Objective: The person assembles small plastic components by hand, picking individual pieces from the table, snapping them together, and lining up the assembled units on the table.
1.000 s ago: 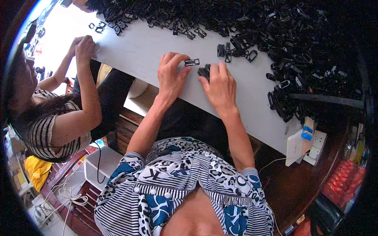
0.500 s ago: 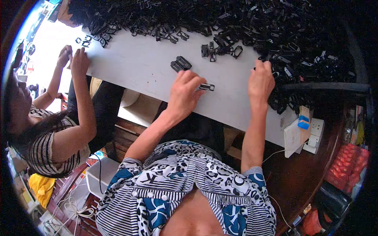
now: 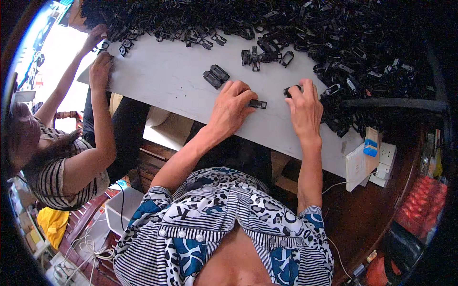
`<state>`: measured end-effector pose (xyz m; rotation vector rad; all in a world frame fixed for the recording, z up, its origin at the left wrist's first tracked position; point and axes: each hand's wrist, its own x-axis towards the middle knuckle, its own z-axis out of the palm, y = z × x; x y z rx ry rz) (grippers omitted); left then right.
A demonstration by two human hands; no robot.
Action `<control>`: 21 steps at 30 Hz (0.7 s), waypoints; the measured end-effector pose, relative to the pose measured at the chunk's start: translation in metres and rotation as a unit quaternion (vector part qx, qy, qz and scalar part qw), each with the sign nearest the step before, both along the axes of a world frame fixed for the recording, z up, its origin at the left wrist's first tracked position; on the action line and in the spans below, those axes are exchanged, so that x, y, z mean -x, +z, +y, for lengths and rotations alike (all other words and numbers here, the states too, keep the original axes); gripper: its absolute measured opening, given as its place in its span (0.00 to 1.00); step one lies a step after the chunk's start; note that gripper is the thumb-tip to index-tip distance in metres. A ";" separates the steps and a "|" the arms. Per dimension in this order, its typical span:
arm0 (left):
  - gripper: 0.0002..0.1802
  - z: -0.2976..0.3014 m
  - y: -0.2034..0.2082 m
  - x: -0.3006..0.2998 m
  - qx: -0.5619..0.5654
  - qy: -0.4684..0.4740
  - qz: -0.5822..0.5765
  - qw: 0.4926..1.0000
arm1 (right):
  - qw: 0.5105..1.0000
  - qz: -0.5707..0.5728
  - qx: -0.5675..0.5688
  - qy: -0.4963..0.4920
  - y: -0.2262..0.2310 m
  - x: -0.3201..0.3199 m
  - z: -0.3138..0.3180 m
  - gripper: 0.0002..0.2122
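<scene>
My left hand [image 3: 232, 107] is closed on a small black rectangular plastic frame [image 3: 258, 104], whose right end sticks out past the fingertips. To the right, my right hand [image 3: 305, 106] pinches another black plastic part [image 3: 292, 90] between thumb and fingers, just above the white tabletop; the fingers cover much of it. A gap separates the two held parts. Two black plastic parts [image 3: 216, 76] lie side by side on the table just beyond my left hand. Several loose black frames [image 3: 268, 53] lie farther off, in front of the heap.
A large heap of black plastic parts [image 3: 229, 16] covers the far side and right of the white table [image 3: 162, 71]. At the right edge stand a white notepad [image 3: 361, 167] and a power strip [image 3: 385, 164]. A co-worker [image 3: 76, 162] handles similar parts at the left.
My right hand has come back from the heap toward me and left, now with a black part in its fingers. My left hand has shifted slightly right, still holding its frame.
</scene>
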<state>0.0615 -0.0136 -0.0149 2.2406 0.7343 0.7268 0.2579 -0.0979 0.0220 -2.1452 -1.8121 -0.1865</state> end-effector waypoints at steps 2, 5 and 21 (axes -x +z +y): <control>0.21 0.000 0.000 0.000 0.005 0.002 0.001 1.000 | 1.000 -0.007 0.014 -0.001 -0.006 -0.003 -0.004 0.10; 0.22 0.000 0.000 0.002 0.021 0.010 -0.014 1.000 | 0.999 0.028 0.029 0.015 -0.003 0.000 -0.008 0.10; 0.23 0.002 -0.007 0.003 0.027 0.014 -0.023 0.999 | 0.974 0.137 0.036 0.179 0.010 0.037 0.010 0.13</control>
